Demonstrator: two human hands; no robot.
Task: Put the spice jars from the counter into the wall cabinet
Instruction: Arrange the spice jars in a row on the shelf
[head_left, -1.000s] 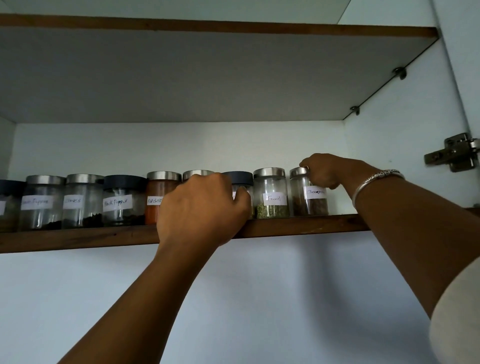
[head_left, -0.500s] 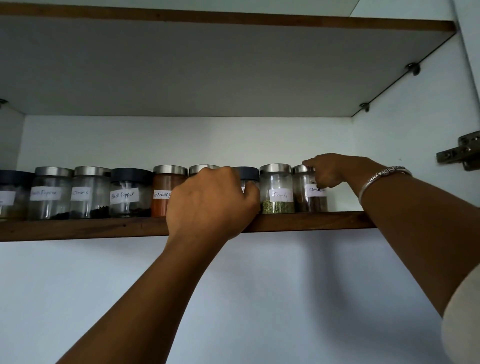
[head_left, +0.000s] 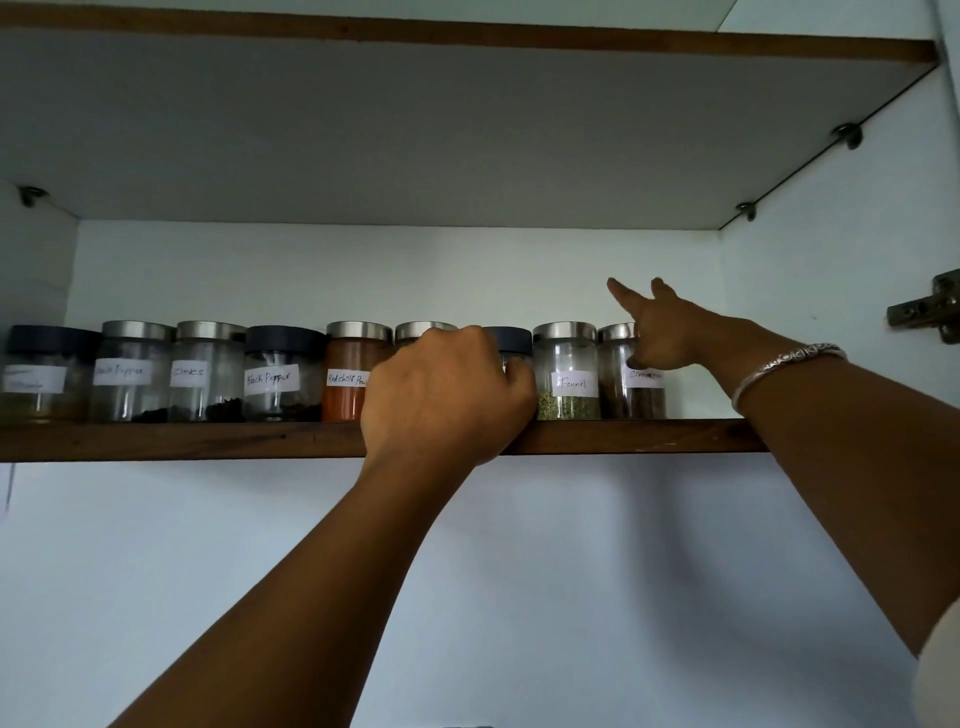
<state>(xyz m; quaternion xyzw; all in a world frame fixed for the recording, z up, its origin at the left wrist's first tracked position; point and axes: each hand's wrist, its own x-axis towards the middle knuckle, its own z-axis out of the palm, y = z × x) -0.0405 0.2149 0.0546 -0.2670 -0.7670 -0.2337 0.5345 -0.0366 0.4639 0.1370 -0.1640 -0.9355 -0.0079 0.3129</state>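
Note:
A row of several labelled glass spice jars stands along the front of the wooden cabinet shelf. From the left I see a dark-lidded jar, two steel-lidded jars, a black pepper jar, a red chilli powder jar, a fennel jar and a cinnamon jar at the right end. My left hand is curled around a dark-lidded jar in mid-row and hides most of it. My right hand is lifted above the cinnamon jar with its fingers spread, holding nothing.
The upper shelf's underside hangs close above the jar lids. The cabinet's right wall with a door hinge is just right of my right arm. A stretch of bare shelf lies right of the cinnamon jar.
My right hand has let go of the cinnamon jar's lid and risen with the fingers opening. My left hand stays wrapped on the mid-row jar. The view has tilted slightly.

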